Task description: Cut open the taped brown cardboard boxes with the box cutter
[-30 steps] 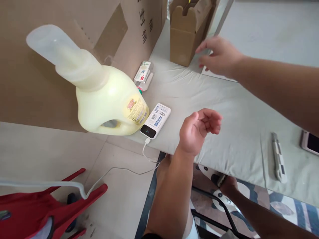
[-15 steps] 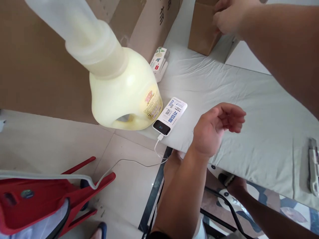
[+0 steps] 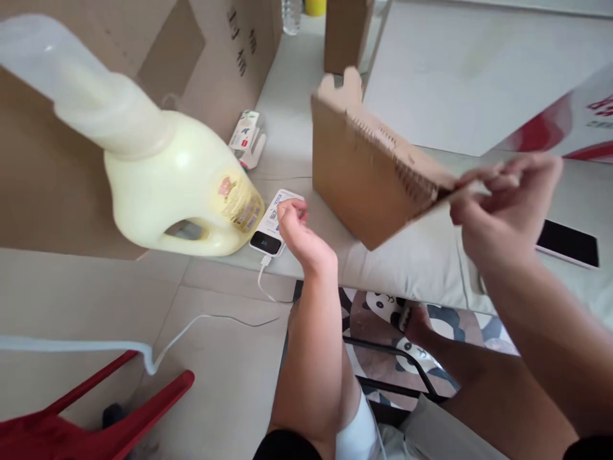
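Observation:
My right hand (image 3: 507, 204) pinches a flap at one end of a brown cardboard box (image 3: 354, 172), which is tilted over the cloth-covered surface. Torn-looking perforations run along the box's upper edge, and two tabs stick up at its far end. My left hand (image 3: 306, 233) is loosely curled, fingers apart and holding nothing, in front of a white power bank (image 3: 265, 241) and hiding part of it. A white cable is plugged into the power bank. Beside it stands a pale yellow detergent jug (image 3: 191, 179) with a clear cap.
A small white printed box (image 3: 246, 137) lies behind the jug, near a large carton (image 3: 211, 64). Another brown box (image 3: 345, 35) stands at the back beside a white panel (image 3: 431, 70). A phone (image 3: 569, 243) lies at right. A red stool (image 3: 110, 415) is on the floor at lower left.
My right hand has brought a cardboard box nearer from the back, now holding it by a flap. My left hand is now in front of the power bank. The view has shifted right.

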Demonstrator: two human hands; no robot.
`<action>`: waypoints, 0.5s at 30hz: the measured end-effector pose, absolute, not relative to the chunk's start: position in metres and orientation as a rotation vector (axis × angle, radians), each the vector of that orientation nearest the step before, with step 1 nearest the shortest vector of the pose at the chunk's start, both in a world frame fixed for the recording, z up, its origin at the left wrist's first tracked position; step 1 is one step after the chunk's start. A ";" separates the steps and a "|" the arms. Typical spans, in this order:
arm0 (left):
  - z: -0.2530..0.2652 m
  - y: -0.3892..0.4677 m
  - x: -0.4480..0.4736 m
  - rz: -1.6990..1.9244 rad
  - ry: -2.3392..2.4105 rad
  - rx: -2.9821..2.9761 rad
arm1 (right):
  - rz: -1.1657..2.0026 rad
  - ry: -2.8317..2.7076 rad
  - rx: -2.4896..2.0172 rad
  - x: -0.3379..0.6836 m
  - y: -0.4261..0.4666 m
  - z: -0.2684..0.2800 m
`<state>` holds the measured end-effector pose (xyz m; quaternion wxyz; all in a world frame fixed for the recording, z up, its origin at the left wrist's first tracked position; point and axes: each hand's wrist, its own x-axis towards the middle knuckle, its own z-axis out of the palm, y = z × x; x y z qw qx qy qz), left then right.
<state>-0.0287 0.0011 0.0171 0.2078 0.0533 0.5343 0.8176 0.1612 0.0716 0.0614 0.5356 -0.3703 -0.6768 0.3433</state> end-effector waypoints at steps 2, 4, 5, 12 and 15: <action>0.020 0.003 -0.023 2.251 1.494 0.240 | 0.772 -1.619 -0.879 0.200 0.043 0.053; 0.023 0.007 -0.014 2.203 1.444 0.343 | 0.592 -1.730 -0.919 0.230 0.023 0.048; 0.024 0.010 -0.010 2.175 1.409 0.405 | 0.518 -1.783 -0.917 0.242 0.015 0.048; 0.020 0.027 0.024 2.038 1.281 0.759 | 0.602 -1.836 -0.847 0.287 0.005 0.045; 0.018 0.033 0.039 2.002 1.414 0.898 | 0.698 -1.649 -0.827 0.299 0.009 0.034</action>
